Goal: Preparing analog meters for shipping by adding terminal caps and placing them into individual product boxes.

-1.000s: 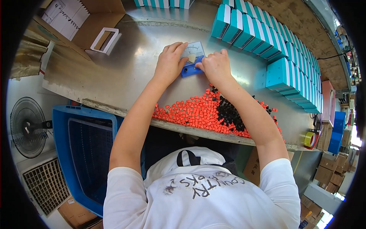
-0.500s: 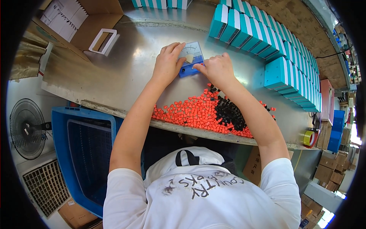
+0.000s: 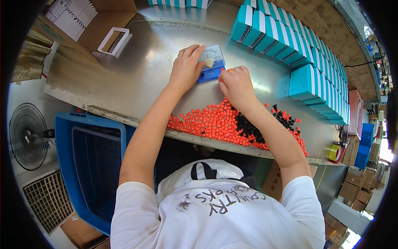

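A blue voltmeter (image 3: 212, 74) with a clear window over its dial lies on the metal workbench, its upper edge away from me. My left hand (image 3: 186, 66) grips its left side, fingers along the edge and thumb over the front. At the meter's lower right corner my right hand (image 3: 237, 86) is closed in a pinch. Bits of red show at its fingertips, apparently small red caps (image 3: 222, 70); the fingers partly hide them. A black terminal shows on the meter's lower left. Below the hands spreads a pile of red caps (image 3: 203, 122) with black caps (image 3: 247, 128) among them.
Rows of teal-and-white boxes (image 3: 269, 37) stand at the far right. An open cardboard carton (image 3: 112, 25) and a white frame (image 3: 113, 40) are at the far left. A blue crate (image 3: 91, 118) stands below the bench's left edge; yellow tape (image 3: 334, 152) lies at the right.
My right hand has drawn back slightly from the meter's terminals, its fingers curling more. The left hand keeps its hold. The whole view has shifted slightly.
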Motion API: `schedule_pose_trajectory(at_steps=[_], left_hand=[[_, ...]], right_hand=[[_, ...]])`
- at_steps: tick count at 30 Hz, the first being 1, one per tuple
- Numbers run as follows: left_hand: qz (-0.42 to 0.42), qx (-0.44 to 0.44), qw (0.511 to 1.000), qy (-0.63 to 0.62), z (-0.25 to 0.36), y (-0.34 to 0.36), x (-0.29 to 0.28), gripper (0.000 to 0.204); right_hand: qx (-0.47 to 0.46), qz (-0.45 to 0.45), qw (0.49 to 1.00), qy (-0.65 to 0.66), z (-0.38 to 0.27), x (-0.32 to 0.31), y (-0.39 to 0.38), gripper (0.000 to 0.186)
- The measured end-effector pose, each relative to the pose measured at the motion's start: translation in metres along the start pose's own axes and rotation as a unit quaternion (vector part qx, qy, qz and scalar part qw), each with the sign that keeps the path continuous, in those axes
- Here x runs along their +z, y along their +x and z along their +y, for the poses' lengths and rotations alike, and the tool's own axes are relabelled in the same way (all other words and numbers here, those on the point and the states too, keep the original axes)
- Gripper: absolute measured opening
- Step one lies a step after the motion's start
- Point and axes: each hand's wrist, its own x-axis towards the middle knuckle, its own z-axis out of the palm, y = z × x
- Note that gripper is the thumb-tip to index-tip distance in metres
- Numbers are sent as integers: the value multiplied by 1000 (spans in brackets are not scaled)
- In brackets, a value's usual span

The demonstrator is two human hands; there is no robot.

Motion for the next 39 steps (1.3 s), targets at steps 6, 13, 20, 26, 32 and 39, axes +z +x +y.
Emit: schedule_pose_trajectory(at_steps=[6,13,20,26,32,39], left_hand=[[4,3,1000,-17,0,2,2,47],[51,34,998,4,-3,0,3,46],[41,27,999,-6,-2,1,4,46],[40,21,999,2,1,0,6,46],[48,0,999,13,8,-1,8,47],[55,-28,998,30,6,-5,12,47]], right_hand=[[-27,33,993,-111,-8,11,22,4],[-47,34,993,-106,-8,16,27,6],[-31,46,993,-108,-8,19,27,4],[17,33,991,-129,-7,17,31,16],[194,147,961,134,7,10,12,30],[322,-30,710,625,-68,8,-19,54]])
